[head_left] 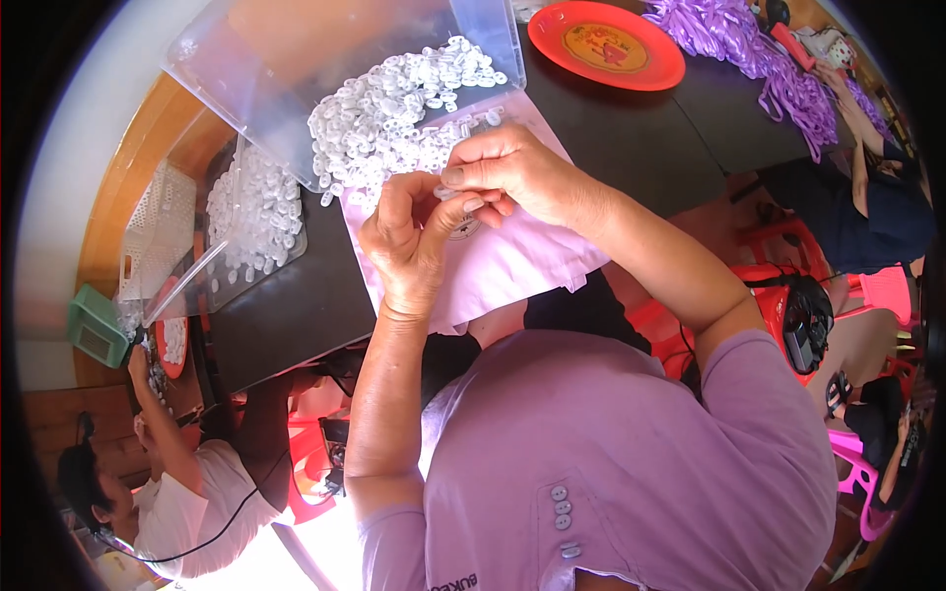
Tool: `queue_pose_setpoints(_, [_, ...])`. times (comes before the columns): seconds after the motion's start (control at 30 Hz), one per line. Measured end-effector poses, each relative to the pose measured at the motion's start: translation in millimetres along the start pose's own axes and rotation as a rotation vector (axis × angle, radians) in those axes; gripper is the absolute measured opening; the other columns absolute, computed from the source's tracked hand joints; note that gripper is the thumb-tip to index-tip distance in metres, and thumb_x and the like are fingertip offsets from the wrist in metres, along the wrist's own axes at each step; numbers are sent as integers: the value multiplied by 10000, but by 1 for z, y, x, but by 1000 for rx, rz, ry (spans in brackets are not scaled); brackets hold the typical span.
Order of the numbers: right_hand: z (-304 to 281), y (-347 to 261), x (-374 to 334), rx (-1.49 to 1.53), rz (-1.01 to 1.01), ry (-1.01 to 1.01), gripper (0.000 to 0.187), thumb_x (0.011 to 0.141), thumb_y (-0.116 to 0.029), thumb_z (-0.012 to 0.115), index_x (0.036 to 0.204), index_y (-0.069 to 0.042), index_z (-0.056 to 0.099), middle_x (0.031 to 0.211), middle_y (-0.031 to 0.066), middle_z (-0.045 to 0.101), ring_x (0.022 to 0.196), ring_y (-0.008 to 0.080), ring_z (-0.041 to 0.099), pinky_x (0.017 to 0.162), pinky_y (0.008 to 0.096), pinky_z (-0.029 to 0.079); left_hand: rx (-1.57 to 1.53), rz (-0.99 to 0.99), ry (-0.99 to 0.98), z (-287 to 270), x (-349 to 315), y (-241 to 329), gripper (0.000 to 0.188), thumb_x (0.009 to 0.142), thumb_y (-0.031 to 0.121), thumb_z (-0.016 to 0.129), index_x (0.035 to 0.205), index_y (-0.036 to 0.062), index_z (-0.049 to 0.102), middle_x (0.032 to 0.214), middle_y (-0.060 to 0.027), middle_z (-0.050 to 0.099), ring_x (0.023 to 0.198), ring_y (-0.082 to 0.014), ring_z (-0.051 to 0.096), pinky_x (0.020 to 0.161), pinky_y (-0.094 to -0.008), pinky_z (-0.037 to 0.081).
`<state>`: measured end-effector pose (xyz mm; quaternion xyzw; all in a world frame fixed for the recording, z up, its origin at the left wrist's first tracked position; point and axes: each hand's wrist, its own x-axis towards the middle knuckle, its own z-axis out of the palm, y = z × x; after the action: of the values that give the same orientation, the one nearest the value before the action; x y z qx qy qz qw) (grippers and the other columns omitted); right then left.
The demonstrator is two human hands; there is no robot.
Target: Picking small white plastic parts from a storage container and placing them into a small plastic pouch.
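Both my hands meet over a pink cloth (527, 258) at the table's edge. Between the fingertips they pinch a small whitish plastic piece (444, 191), mostly covered by the fingers. My left hand (406, 236) grips it from the left, thumb and forefinger together. From the right, my right hand (517, 175) closes thumb and fingers on the same piece. Just beyond them lies a heap of small white oval plastic pieces with holes (379, 113). It spreads from a clear plastic bin (286, 54), lying on its side, onto the cloth.
A red round tray (655, 64) lies at the far right of the dark table (695, 123), near a pile of purple ribbon (724, 44). To the left, another clear container (212, 281) holds white pieces (258, 212), by a green basket (96, 325). People sit on both sides.
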<state>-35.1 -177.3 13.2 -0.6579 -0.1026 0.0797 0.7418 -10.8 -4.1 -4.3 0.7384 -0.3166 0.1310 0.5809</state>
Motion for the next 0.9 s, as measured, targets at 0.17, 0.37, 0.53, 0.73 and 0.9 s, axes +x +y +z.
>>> queue_pose_setpoints(0.17, [0,0,-1,14,-4,79,222,952,-207,570,891,-7,646,628,11,544,518,88,524,483,214,402,47,57,12,5,2,1,249,763,48,806,925,22,619,770,9,641,675,-52,558,639,-199,469])
queue_pose_setpoints(0.37, [-2,2,1,-17,-24,127,213,951,-212,572,906,-14,635,660,16,559,543,94,541,499,219,418,-71,41,-20,3,3,-8,298,745,70,821,951,31,608,778,-12,625,659,-64,576,611,-215,474])
queue_pose_setpoints(0.53, [-5,2,3,-50,-18,86,220,946,-223,579,905,-13,634,670,14,568,546,95,545,504,220,420,-128,4,22,5,2,-15,309,755,76,813,988,28,616,787,-19,624,664,-68,568,621,-212,474])
queue_pose_setpoints(0.73, [-5,0,1,-86,-14,113,229,929,-217,589,846,-10,641,628,13,550,508,86,518,480,209,393,16,57,-26,4,3,-6,295,763,50,801,987,29,609,796,-22,636,683,-78,593,625,-218,486])
queue_pose_setpoints(0.9, [-3,4,0,-16,-7,91,225,913,-209,596,839,-1,641,615,14,543,485,82,505,453,207,369,40,90,-6,5,2,-8,293,762,38,796,979,26,599,798,-35,649,672,-94,604,602,-235,493])
